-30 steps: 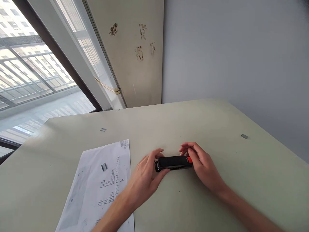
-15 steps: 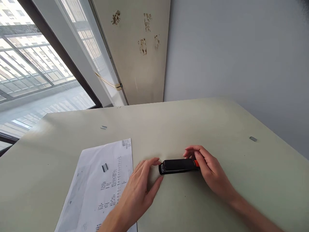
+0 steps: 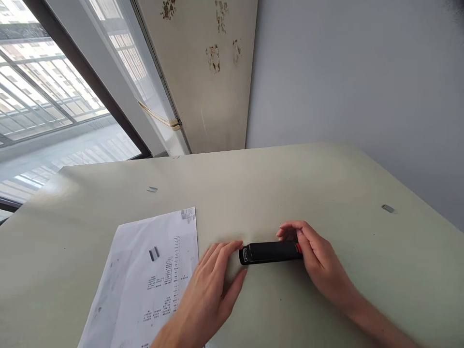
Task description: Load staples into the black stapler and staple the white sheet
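A black stapler (image 3: 273,251) with a red piece at its right end lies lengthwise on the table. My right hand (image 3: 315,251) is closed around that right end, the thumb on the near side and the fingers curled behind. At the stapler's left end is my left hand (image 3: 212,285), its thumb and forefinger spread to either side of the tip. The forefinger is at or very near the stapler; whether it presses on it I cannot tell. Beneath the left forearm and wrist lies a printed sheet of paper (image 3: 126,270).
Staple strips (image 3: 154,253) rest on the paper. More staple strips (image 3: 152,189) lie toward the back left of the pale table (image 3: 232,193), and a single strip (image 3: 387,208) lies far right. A wall (image 3: 344,72) and a glass window (image 3: 54,96) stand beyond the table.
The stapler's top now sits closer to its base, and less of the red piece shows by my right hand. Both hands keep nearly the same places; the view has shifted slightly.
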Action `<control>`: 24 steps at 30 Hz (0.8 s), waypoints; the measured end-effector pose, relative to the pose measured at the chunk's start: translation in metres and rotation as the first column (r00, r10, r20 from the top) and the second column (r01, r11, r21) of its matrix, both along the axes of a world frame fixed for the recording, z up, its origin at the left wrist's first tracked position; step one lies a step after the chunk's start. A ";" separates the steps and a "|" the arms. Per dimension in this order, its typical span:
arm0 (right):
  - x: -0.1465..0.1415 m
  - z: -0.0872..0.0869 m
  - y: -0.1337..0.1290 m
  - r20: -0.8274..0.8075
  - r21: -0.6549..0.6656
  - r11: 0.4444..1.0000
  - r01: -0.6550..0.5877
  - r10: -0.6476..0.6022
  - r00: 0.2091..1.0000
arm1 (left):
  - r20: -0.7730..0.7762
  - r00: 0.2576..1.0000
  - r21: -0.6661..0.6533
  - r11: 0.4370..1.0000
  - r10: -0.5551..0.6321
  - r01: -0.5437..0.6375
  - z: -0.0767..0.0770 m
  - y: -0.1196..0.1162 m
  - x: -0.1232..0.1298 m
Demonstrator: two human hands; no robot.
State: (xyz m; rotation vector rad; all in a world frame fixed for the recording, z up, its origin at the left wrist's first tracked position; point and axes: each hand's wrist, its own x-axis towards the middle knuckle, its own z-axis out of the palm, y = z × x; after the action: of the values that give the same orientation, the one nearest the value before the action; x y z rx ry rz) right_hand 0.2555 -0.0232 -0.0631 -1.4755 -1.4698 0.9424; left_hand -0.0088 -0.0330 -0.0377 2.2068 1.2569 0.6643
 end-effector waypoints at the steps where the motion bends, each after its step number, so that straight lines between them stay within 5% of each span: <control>1: 0.000 0.001 0.000 -0.010 -0.010 1.000 0.000 0.000 1.000 | 0.003 1.000 -0.001 1.000 0.003 -0.003 0.001 0.001 0.001; 7: -0.002 0.009 -0.002 -0.008 -0.027 1.000 -0.003 0.003 1.000 | 0.012 1.000 -0.004 1.000 -0.020 0.020 0.004 0.003 0.005; 16: 0.000 0.017 -0.003 0.104 0.051 0.913 -0.406 0.399 0.911 | 0.002 0.999 0.012 0.999 -0.035 0.035 0.003 -0.001 0.008; 24: 0.002 0.022 -0.001 0.146 0.011 0.906 -0.423 0.417 0.897 | -0.046 0.998 0.070 0.996 -0.050 0.053 0.005 0.001 0.004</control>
State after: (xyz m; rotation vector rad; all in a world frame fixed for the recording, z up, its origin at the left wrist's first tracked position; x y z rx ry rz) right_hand 0.2572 -0.0243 -0.0414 -1.2332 -1.9527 1.0672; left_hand -0.0044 -0.0323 -0.0325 2.3155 1.2107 0.6527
